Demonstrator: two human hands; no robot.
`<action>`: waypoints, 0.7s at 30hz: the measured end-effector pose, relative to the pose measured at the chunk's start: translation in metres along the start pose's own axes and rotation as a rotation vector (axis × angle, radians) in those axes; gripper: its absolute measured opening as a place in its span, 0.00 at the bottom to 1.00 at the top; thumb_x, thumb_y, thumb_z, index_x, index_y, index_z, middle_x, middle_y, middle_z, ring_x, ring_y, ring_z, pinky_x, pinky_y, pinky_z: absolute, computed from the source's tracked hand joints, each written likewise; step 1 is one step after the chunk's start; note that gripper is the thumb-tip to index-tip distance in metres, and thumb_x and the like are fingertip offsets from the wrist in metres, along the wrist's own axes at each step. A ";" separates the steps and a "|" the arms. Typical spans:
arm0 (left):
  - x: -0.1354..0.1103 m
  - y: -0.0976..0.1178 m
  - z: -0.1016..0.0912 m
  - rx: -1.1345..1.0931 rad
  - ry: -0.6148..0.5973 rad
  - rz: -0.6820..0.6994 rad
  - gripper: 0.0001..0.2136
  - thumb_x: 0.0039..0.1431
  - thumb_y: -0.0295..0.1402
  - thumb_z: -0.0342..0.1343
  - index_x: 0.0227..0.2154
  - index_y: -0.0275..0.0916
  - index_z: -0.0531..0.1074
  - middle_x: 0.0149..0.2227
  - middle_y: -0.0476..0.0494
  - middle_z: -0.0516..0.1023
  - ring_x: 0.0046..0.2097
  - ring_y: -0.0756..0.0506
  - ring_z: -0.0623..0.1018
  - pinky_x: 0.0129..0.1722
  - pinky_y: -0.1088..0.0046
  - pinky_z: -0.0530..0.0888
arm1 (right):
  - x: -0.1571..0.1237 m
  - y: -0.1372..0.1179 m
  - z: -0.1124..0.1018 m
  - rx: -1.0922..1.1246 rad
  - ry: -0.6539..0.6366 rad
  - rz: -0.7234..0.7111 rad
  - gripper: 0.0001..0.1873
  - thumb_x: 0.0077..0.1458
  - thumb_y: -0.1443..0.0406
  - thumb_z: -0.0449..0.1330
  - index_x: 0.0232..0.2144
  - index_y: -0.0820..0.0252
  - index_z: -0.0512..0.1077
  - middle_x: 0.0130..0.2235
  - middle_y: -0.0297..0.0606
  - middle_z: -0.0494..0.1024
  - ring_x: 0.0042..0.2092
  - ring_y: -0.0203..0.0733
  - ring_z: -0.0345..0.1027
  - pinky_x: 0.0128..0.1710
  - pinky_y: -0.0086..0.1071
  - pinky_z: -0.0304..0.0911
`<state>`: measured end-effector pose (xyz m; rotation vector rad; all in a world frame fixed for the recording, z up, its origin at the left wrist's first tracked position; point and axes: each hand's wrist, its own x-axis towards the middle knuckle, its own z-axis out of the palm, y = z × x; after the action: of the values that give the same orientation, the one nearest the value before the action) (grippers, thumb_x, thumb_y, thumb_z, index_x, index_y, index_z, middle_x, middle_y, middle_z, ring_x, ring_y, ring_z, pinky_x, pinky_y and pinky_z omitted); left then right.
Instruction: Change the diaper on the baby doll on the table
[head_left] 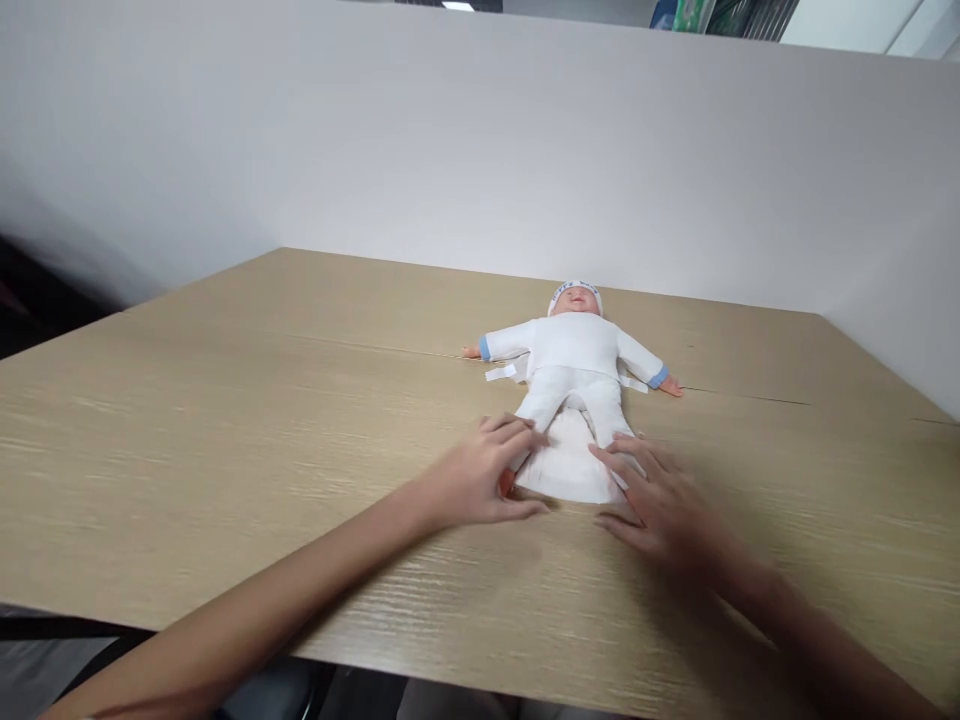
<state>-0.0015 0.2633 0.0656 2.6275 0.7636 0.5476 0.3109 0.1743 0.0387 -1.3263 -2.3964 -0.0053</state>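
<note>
A baby doll [574,345] in a white suit with blue cuffs and a printed cap lies on its back, arms spread and head away from me. Under its hips and legs is an unfolded white diaper [568,465], whose side tabs stick out beside the waist. My left hand [491,475] rests over the doll's lower leg on the left, thumb stretched apart from the fingers near the diaper's front edge. Over the other lower leg, my right hand [660,500] has its fingers spread, touching the diaper's right corner. Both feet are mostly hidden by my hands.
The doll lies on a light wood-grain table [262,420] with a thin seam running across it. A pale partition [450,150] rises behind the table and another stands at the right. Below the front edge, part of a chair and my legs show.
</note>
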 end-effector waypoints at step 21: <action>0.133 -0.053 -0.029 -0.662 0.230 -0.289 0.16 0.65 0.47 0.59 0.41 0.39 0.74 0.43 0.43 0.79 0.49 0.38 0.75 0.53 0.62 0.72 | 0.131 0.062 0.002 0.581 0.456 0.507 0.18 0.64 0.50 0.57 0.38 0.56 0.77 0.46 0.46 0.83 0.51 0.56 0.74 0.60 0.49 0.68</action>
<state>0.0668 0.3869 0.1033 1.8357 0.8328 0.8517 0.2988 0.3155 0.0708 -1.4036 -1.4807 0.4429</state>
